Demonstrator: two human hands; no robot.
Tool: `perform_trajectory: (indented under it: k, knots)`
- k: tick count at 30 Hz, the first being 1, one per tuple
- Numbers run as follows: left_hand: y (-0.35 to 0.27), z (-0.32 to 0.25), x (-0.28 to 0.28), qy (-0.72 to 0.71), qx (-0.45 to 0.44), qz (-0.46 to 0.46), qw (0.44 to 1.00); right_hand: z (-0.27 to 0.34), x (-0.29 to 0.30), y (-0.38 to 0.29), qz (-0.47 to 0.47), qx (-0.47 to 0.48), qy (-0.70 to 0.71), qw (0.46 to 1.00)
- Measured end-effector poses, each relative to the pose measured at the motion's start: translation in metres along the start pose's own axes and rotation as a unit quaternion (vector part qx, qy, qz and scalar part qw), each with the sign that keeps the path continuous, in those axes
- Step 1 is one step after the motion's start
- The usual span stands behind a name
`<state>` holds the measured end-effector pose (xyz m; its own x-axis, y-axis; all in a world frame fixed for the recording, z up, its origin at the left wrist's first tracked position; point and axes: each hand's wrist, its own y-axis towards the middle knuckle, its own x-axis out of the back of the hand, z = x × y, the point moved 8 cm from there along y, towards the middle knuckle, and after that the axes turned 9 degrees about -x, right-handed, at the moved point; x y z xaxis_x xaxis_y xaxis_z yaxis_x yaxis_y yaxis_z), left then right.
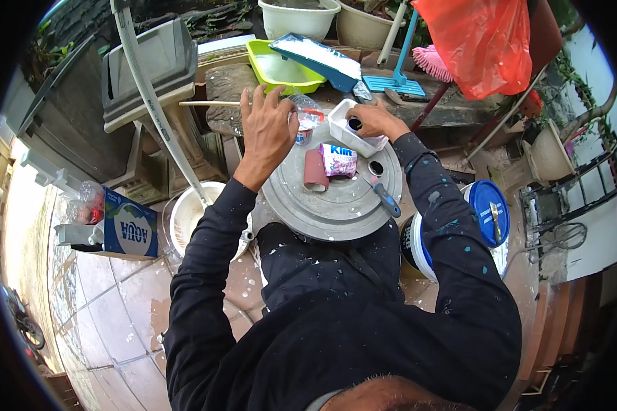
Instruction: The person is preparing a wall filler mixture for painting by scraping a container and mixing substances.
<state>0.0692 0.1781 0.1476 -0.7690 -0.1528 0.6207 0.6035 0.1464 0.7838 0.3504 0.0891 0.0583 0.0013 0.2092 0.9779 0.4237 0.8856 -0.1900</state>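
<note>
My left hand (268,131) is raised over the far left side of a round grey lid (288,198). A thin wooden stick (211,104) juts out leftward from its fingers. Just right of those fingers is a clear plastic bottle (308,105) with a red-and-blue label; whether they touch it I cannot tell. My right hand (379,122) grips a small round dark-mouthed cup (354,124) at a white plastic tub (347,134). On the lid are a purple Klin packet (339,160), a sandpaper roll (315,170), a small dark-centred cap (375,168) and a blue-handled scraper (386,199).
A pale pole (149,97) leans into a white bucket (185,221) at left, near an Aqua carton (131,226). Paint pails, one with a blue lid (481,205) bearing a brush, stand at right. Beyond are a green basin (257,56), a paint tray (334,77) and a red bag (478,46).
</note>
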Motion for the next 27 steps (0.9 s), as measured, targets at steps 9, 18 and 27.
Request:
perform_trajectory:
  k: [9,18,27]
  knots:
    - [0.003,-0.009,-0.004,-0.013,-0.006,0.013,1.000,-0.006,-0.005,0.005,0.052,-0.016,-0.010,0.998]
    - [0.004,-0.061,0.021,-0.015,-0.122,0.039,0.992,0.019,0.070,-0.121,-0.207,0.046,0.392,0.895]
    - [-0.049,-0.153,0.023,-0.149,-0.206,0.129,0.958,0.078,-0.036,-0.249,-0.086,0.013,0.596,0.798]
